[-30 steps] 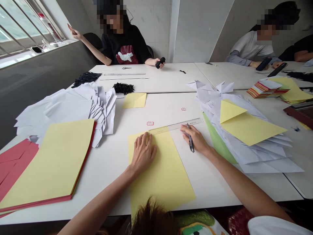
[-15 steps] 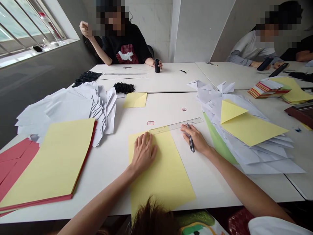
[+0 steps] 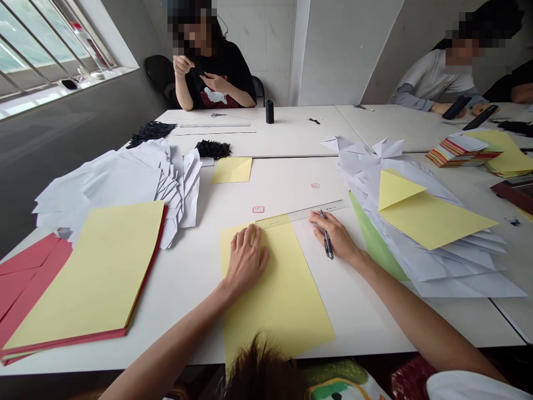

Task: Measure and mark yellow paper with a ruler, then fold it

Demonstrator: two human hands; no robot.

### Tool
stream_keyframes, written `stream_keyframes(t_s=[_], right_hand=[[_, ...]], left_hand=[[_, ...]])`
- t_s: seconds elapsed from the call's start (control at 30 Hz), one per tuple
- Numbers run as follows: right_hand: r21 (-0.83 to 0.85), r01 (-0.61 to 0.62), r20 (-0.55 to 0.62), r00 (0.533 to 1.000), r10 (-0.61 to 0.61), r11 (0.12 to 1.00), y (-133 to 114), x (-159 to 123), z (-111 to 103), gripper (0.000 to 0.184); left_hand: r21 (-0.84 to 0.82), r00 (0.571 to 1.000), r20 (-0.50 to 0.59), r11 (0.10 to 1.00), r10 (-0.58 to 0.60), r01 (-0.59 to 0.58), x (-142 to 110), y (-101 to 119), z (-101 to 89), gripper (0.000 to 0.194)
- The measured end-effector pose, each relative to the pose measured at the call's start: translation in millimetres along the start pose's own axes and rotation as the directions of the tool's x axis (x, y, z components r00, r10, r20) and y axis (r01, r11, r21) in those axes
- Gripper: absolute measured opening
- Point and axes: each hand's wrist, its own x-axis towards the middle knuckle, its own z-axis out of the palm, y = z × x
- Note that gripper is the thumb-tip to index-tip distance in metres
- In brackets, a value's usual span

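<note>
A pale yellow paper sheet [image 3: 278,300] lies flat on the white table [image 3: 200,289] in front of me. My left hand [image 3: 245,261] rests on it, palm down, with its fingertips at the lower edge of a clear plastic ruler [image 3: 302,215]. That ruler lies slanted across the sheet's top edge. My right hand [image 3: 335,236] sits beside the sheet, fingertips at the ruler's lower edge, holding a dark pen [image 3: 328,243] with its tip pointing toward me.
Fanned white folded papers [image 3: 125,189] and a yellow-and-red paper stack [image 3: 83,278] lie at left. A white pile [image 3: 453,264] with yellow [image 3: 433,222] and green [image 3: 375,244] sheets lies at right. A co-worker [image 3: 212,72] sits opposite, behind a black cylinder [image 3: 270,111] and scissors [image 3: 219,115].
The co-worker opposite has stood the black cylinder on the table and raised both hands to the chest. My hands and the ruler have stayed in place.
</note>
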Motion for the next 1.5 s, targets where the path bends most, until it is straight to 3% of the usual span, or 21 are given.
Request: stream_keyframes(t_s=[0.97, 1.3, 1.5], right_hand=[[0.042, -0.003, -0.015, 1.000, 0.004, 0.999, 0.9, 0.6, 0.8, 0.029], [-0.014, 0.030, -0.016, 0.999, -0.031, 0.999, 4.2, -0.9, 3.2, 0.031], [-0.033, 0.034, -0.007, 0.999, -0.034, 0.999, 1.7, -1.5, 2.1, 0.030]], left_hand=[[0.045, 0.999, -0.038, 0.999, 0.025, -0.023, 0.0, -1.4, 2.4, 0.056], [0.182, 0.985, -0.062, 0.973, 0.158, -0.144, 6.8, 2.7, -1.0, 0.050], [0.220, 0.989, -0.057, 0.968, 0.139, -0.123, 12.3, 14.9, -3.6, 0.048]])
